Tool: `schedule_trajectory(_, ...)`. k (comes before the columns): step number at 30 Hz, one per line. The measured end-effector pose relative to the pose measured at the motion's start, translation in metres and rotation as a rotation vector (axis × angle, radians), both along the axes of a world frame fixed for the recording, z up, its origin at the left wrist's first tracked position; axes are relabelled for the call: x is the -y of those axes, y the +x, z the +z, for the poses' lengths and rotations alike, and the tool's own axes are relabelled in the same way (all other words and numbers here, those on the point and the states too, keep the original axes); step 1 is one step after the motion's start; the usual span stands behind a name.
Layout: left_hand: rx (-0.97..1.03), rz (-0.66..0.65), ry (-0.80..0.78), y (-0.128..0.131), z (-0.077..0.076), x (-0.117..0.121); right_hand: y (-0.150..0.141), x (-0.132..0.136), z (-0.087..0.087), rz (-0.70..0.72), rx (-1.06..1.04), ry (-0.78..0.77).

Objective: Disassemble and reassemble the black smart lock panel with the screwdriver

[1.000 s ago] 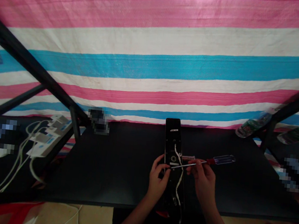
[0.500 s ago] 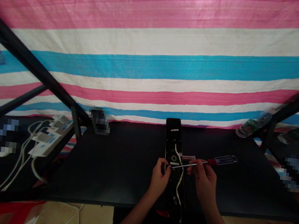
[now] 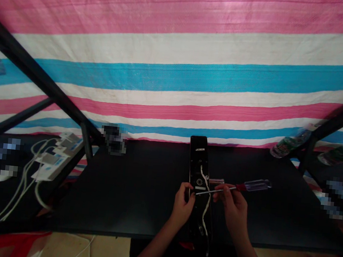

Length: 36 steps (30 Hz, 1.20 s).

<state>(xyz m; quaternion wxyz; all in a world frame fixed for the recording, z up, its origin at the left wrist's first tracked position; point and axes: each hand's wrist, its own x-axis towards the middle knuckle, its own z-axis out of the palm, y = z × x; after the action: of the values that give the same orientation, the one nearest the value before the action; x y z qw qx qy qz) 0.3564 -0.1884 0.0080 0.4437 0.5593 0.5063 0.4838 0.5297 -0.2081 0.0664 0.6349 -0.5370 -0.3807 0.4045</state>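
Note:
A long black panel (image 3: 197, 155), resembling an electronic door lock's body, lies lengthwise away from me on the table, its fittings and labels facing up. A white cable (image 3: 206, 209) runs loosely along it and hangs past the near end. My left hand (image 3: 182, 206) grips the panel's left edge, thumb on top close to the screwdriver's tip. Between the fingers of my right hand (image 3: 234, 206) is a screwdriver (image 3: 253, 185) with a clear and red handle, held by the shaft near the handle. Its shaft slants left across the panel; whether the tip sits on a screw is too small to tell.
Another handle-like tool (image 3: 216, 181) lies just right of the panel. On the black table (image 3: 121, 197), a blurred object (image 3: 113, 139) stands back left and a plastic bottle (image 3: 288, 145) leans back right. Power strips (image 3: 54, 163) with white cords are at left. Striped sheeting (image 3: 176, 80) hangs behind.
The screwdriver's handle has shifted slightly left, and its tip has moved a little down and left. My right hand moved slightly left with it. My left hand and the panel stay nearly still.

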Motion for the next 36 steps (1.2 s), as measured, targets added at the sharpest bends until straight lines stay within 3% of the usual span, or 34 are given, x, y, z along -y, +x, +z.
schedule_trajectory(15,-0.018,0.000,0.046,-0.001,-0.005,0.003,-0.003,0.002,0.011,0.033,0.165,0.051)
schedule_trajectory(22,-0.054,0.007,0.197,-0.001,0.002,0.004,-0.004,0.004,0.012,0.020,0.175,0.065)
schedule_trajectory(31,-0.051,0.028,0.198,-0.001,0.005,0.004,0.001,0.003,0.006,-0.031,0.080,0.056)
schedule_trajectory(36,-0.073,0.035,0.182,0.000,0.003,0.004,0.001,-0.001,0.002,-0.067,-0.126,0.029)
